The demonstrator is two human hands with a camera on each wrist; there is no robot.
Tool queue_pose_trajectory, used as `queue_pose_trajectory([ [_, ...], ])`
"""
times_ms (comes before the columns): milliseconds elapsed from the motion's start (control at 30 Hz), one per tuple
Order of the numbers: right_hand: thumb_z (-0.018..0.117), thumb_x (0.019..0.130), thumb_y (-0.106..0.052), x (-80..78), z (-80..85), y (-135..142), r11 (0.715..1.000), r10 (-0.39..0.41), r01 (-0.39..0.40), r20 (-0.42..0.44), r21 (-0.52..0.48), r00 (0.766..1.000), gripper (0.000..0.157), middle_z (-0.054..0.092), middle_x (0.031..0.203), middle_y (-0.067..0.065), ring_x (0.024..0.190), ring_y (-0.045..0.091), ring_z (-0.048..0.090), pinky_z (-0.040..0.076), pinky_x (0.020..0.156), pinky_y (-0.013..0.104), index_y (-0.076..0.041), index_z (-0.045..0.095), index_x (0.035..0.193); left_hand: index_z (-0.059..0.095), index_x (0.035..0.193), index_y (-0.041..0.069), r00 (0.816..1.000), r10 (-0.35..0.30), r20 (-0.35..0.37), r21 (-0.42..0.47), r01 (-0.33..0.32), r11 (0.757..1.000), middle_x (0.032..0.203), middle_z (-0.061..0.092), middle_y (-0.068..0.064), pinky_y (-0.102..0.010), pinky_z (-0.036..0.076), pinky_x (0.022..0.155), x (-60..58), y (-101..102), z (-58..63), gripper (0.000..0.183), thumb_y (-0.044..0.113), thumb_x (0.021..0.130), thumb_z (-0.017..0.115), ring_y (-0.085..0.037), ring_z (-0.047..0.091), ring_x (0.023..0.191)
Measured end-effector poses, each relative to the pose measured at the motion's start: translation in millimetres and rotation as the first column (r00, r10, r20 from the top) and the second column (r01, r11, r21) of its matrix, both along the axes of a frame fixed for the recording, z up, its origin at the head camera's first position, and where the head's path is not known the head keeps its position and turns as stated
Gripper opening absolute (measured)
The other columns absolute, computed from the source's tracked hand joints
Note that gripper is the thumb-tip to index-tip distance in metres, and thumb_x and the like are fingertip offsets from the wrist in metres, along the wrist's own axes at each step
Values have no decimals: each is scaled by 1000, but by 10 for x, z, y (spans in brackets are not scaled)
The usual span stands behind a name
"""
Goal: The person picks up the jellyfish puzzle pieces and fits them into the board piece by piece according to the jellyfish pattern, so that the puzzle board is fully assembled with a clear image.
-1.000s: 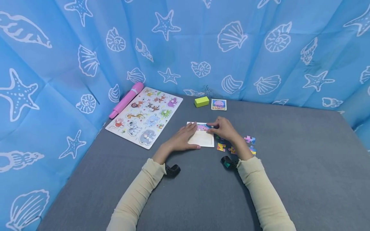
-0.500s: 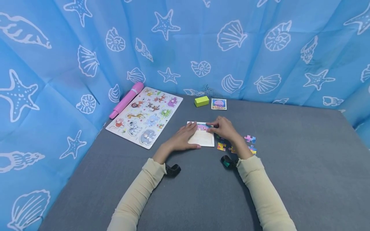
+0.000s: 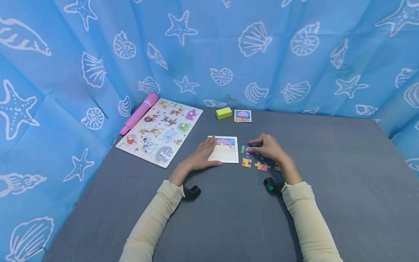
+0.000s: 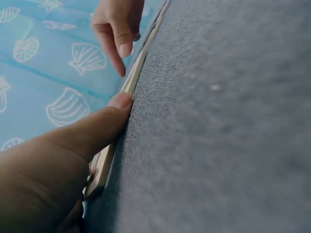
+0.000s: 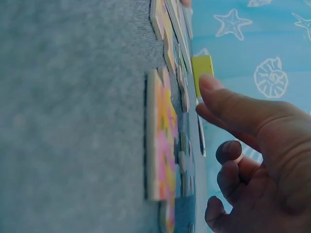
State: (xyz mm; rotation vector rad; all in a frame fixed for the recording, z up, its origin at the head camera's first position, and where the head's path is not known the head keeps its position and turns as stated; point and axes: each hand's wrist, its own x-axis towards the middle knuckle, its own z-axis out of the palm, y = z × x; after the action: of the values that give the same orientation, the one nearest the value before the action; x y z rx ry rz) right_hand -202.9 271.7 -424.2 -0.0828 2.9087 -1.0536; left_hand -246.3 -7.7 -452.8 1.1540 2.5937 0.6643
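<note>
Head view: has the left hand (image 3: 199, 156) laid over the left side of the square wooden puzzle tray (image 3: 226, 156), fingers extended, bracing rather than clasping. Shows the tray on the grey worktop (image 3: 229, 203), just left of the loose jigsaw pieces (image 3: 262, 166), with a pink-and-blue top row (image 3: 225, 142) fitted and bare wood below. Has the right hand (image 3: 269, 146) over the pieces, fingertips close to a green-and-pink piece (image 3: 243, 149). Probably best to lift by the edges, compare with the pink sea-creature picture card (image 3: 242, 116), then lower flat without disturbing the top row. Reveals no readable writing or brand on card, lime-green block (image 3: 223, 113) or animal peg puzzle (image 3: 160, 133).

Left wrist view: shows the thumb against the tray's near edge. Press lightly there to prevent sliding. Bears no legible label.

Right wrist view: shows thumb and forefinger slightly parted, nothing visible between, other fingers loosely bent. Likely calls for a careful fingertip pinch, without nudging the yellow-and-pink piece (image 5: 166, 131). Offers no lettering either.
</note>
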Motion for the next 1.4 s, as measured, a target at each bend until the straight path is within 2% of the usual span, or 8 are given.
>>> queue_pose_trajectory([
  [233, 75, 75, -20, 43, -23, 26, 997, 53, -53, 3, 53, 999, 36, 48, 80, 11, 71, 20, 35, 28, 61, 29, -2, 70, 106, 14, 145, -3, 1000, 7, 16, 35, -8, 999, 154, 7, -17, -44, 11, 116, 88, -147, 25, 81, 38, 90, 56, -29, 8, 143],
  [400, 74, 76, -19, 52, -33, 12, 995, 61, -59, -16, 76, 998, 33, 50, 79, 11, 70, 20, 36, 28, 60, 29, -3, 70, 105, 16, 145, -3, 1000, 17, 26, 41, -18, 999, 154, 8, -16, -45, 13, 116, 130, -204, 51, 76, 37, 92, 54, -29, 10, 143],
  [767, 72, 79, -18, 32, -52, -32, 995, 73, -67, -72, 77, 995, 29, 46, 73, 7, 66, 19, 33, 26, 59, 29, -2, 71, 103, 16, 145, -2, 998, 5, 57, 36, -7, 999, 155, 6, -14, -45, 13, 115, 127, -259, 64, 72, 34, 93, 52, -28, 8, 143],
  [1067, 70, 82, -19, 2, -79, -51, 999, 43, -42, -33, 29, 999, 30, 42, 75, 8, 70, 21, 34, 27, 60, 29, -1, 70, 105, 19, 144, -3, 998, -5, 59, 46, 3, 999, 154, 10, -17, -45, 14, 115, 119, -301, 85, 69, 30, 93, 53, -30, 11, 142],
  [1267, 71, 79, -15, -85, -38, -262, 995, 99, -97, -142, 20, 985, 26, 42, 73, 10, 67, 18, 31, 27, 60, 29, -1, 71, 102, 21, 144, -3, 997, 5, 75, 45, -8, 999, 154, 12, -16, -43, 15, 115, 119, -311, 111, 68, 28, 93, 54, -30, 12, 142],
  [1400, 72, 78, -13, -162, -33, -492, 987, 160, -162, -164, 0, 973, 25, 47, 73, 11, 68, 18, 34, 29, 62, 29, -1, 72, 100, 22, 143, -4, 998, -5, 62, 43, 3, 999, 153, 13, -17, -44, 15, 115, 119, -312, 128, 67, 26, 92, 55, -32, 13, 142],
])
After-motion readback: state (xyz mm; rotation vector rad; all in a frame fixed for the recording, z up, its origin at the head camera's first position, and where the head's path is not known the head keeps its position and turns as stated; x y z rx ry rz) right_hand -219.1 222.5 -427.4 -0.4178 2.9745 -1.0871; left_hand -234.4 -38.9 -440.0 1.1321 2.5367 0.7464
